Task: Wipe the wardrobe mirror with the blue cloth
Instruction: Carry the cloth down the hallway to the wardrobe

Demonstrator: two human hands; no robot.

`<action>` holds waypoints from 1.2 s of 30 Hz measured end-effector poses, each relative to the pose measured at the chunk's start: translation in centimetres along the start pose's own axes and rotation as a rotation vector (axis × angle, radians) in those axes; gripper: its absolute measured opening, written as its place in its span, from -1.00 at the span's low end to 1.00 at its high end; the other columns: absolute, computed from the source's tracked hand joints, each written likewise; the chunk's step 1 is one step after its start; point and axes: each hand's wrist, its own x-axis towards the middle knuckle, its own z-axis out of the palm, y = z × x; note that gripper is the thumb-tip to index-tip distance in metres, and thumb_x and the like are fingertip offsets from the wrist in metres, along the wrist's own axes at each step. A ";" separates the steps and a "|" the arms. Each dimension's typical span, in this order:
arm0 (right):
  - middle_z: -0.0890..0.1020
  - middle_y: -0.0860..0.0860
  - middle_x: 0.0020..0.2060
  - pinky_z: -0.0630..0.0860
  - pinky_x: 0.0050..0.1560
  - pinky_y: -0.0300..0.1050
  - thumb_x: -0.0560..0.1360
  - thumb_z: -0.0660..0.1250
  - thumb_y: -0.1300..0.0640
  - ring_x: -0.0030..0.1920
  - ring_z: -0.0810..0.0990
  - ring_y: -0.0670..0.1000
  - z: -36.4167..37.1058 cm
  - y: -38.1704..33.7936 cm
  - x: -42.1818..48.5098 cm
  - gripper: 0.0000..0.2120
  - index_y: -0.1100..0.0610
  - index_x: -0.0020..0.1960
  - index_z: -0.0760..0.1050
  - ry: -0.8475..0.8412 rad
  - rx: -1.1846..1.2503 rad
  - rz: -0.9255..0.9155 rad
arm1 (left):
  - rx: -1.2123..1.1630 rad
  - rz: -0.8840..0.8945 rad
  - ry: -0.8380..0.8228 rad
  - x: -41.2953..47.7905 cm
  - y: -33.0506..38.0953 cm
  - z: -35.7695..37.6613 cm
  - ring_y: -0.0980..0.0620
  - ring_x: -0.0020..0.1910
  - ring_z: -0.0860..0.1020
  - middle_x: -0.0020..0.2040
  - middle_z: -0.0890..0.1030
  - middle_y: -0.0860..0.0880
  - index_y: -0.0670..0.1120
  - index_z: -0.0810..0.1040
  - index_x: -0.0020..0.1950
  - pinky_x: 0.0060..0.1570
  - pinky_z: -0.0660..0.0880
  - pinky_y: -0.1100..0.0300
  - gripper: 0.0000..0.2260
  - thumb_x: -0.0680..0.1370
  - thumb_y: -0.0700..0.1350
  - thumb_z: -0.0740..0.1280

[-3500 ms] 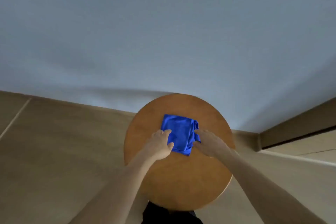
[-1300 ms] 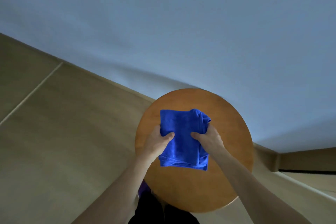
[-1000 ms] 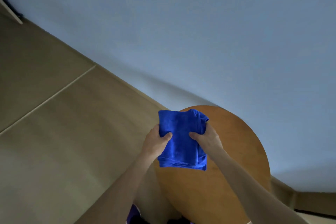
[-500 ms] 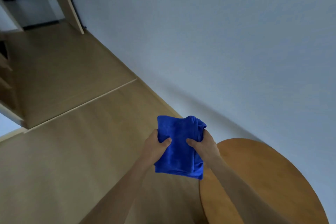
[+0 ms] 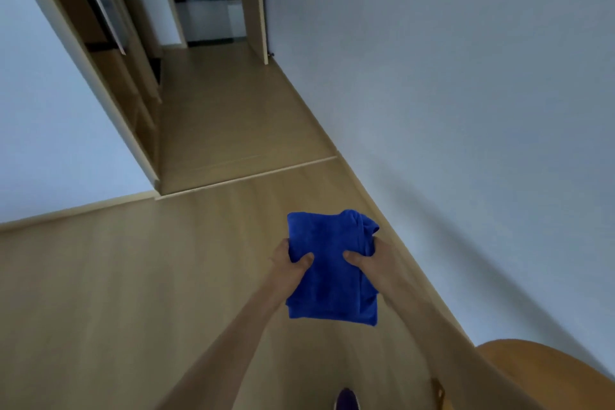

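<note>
A folded blue cloth (image 5: 327,263) hangs in the air in front of me, held by both hands over the wooden floor. My left hand (image 5: 289,264) grips its left edge with the thumb on top. Gripping the right edge is my right hand (image 5: 372,261), its thumb pressed into the cloth. A wooden wardrobe (image 5: 109,53) stands along the left side of the corridor, with a narrow reflective panel (image 5: 100,0) on it that I cannot tell for certain is the mirror.
A round wooden table (image 5: 545,373) sits at the bottom right by the white wall (image 5: 466,93). A corridor of wooden floor (image 5: 229,116) leads to an open door (image 5: 254,0) at the far end. A white wall panel (image 5: 43,130) fills the left.
Both hands lifted the cloth off the round table. My view has swung left, so the table has slid to the bottom right corner and the corridor and wardrobe have come into sight.
</note>
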 end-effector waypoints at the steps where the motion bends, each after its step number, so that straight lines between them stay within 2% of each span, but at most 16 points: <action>1: 0.65 -0.12 -0.20 0.47 -0.42 -0.35 0.48 0.45 0.12 -0.31 0.63 -0.20 0.6 -0.5 0.6 -0.84 -0.06 -0.08 0.48 -0.017 0.013 -0.005 | -0.006 -0.007 0.021 0.4 0.0 -0.7 -0.01 0.11 0.62 0.16 0.61 0.00 -0.08 0.46 0.29 0.14 0.60 0.00 -0.74 0.63 -0.09 0.37; 4: 0.67 -0.11 -0.14 0.50 -0.33 -0.29 0.49 0.45 0.13 -0.20 0.64 -0.16 2.0 -2.4 3.1 -0.84 -0.06 -0.04 0.50 -0.077 0.040 -0.021 | -0.031 -0.012 0.073 2.4 0.5 -2.4 0.00 0.10 0.62 0.16 0.62 -0.01 -0.09 0.47 0.28 0.12 0.61 0.01 -0.76 0.63 -0.10 0.36; 7: 0.68 -0.04 -0.05 0.61 -0.11 -0.08 0.50 0.44 0.15 -0.08 0.66 -0.03 2.6 -4.5 6.5 -0.83 0.02 0.05 0.52 -0.140 0.058 -0.032 | -0.056 -0.006 0.133 5.3 1.7 -3.4 0.02 0.07 0.61 0.14 0.61 0.00 -0.08 0.47 0.26 0.00 0.60 0.12 -0.78 0.64 -0.12 0.36; 10: 0.69 -0.02 -0.05 0.64 0.01 0.04 0.50 0.43 0.16 -0.07 0.67 0.00 2.4 -6.5 10.6 -0.83 0.03 0.07 0.53 -0.188 0.045 -0.069 | -0.086 0.000 0.178 8.6 3.2 -3.6 0.10 0.02 0.61 0.11 0.61 0.04 -0.03 0.46 0.22 -0.16 0.55 0.27 -0.82 0.64 -0.11 0.36; 14: 0.70 0.04 -0.03 0.62 0.09 0.17 0.50 0.42 0.18 -0.03 0.68 0.08 2.0 -9.3 16.2 -0.85 0.06 0.06 0.54 -0.250 0.025 -0.115 | -0.102 0.002 0.243 12.9 5.5 -3.9 0.11 0.02 0.62 0.10 0.62 0.08 0.05 0.47 0.13 -0.19 0.54 0.28 -0.88 0.63 -0.08 0.36; 17: 0.69 0.04 -0.03 0.61 0.11 0.19 0.50 0.41 0.18 -0.02 0.67 0.07 1.9 -11.1 19.9 -0.85 0.05 0.05 0.53 -0.282 0.019 -0.146 | -0.114 0.000 0.294 15.8 7.1 -4.1 0.10 0.01 0.62 0.07 0.63 0.10 0.10 0.47 0.08 -0.19 0.54 0.26 -0.90 0.63 -0.05 0.37; 21: 0.68 0.08 -0.02 0.59 0.12 0.20 0.50 0.42 0.17 -0.02 0.66 0.09 2.1 -12.9 24.0 -0.83 0.12 0.08 0.53 -0.305 -0.010 -0.176 | -0.087 -0.017 0.337 19.2 8.8 -4.3 0.06 0.02 0.62 0.09 0.63 0.05 0.03 0.47 0.15 -0.15 0.56 0.21 -0.87 0.63 -0.05 0.37; 25: 0.68 0.03 0.00 0.59 0.14 0.16 0.50 0.43 0.14 0.01 0.66 0.06 2.7 -14.8 27.7 -0.76 0.09 0.15 0.53 -0.324 -0.001 -0.187 | -0.091 -0.012 0.347 22.7 10.6 -5.3 0.10 0.01 0.61 0.08 0.62 0.07 0.01 0.46 0.18 -0.22 0.52 0.30 -0.85 0.64 -0.06 0.36; 30: 0.68 0.01 0.02 0.59 0.15 0.12 0.49 0.44 0.13 0.02 0.66 0.03 4.2 -17.4 32.4 -0.76 0.06 0.14 0.52 -0.344 0.015 -0.173 | -0.059 -0.031 0.351 27.8 11.8 -7.4 -0.02 0.07 0.62 0.11 0.63 0.02 -0.02 0.47 0.21 0.03 0.60 0.04 -0.79 0.63 -0.02 0.37; 36: 0.69 0.03 0.02 0.60 0.14 0.11 0.50 0.45 0.14 0.02 0.66 0.06 7.4 -21.4 39.1 -0.76 0.10 0.14 0.54 -0.315 0.026 -0.144 | -0.110 0.021 0.332 35.8 13.4 -11.2 0.03 0.03 0.64 0.07 0.66 0.05 0.00 0.51 0.18 0.06 0.63 0.02 -0.83 0.62 -0.03 0.38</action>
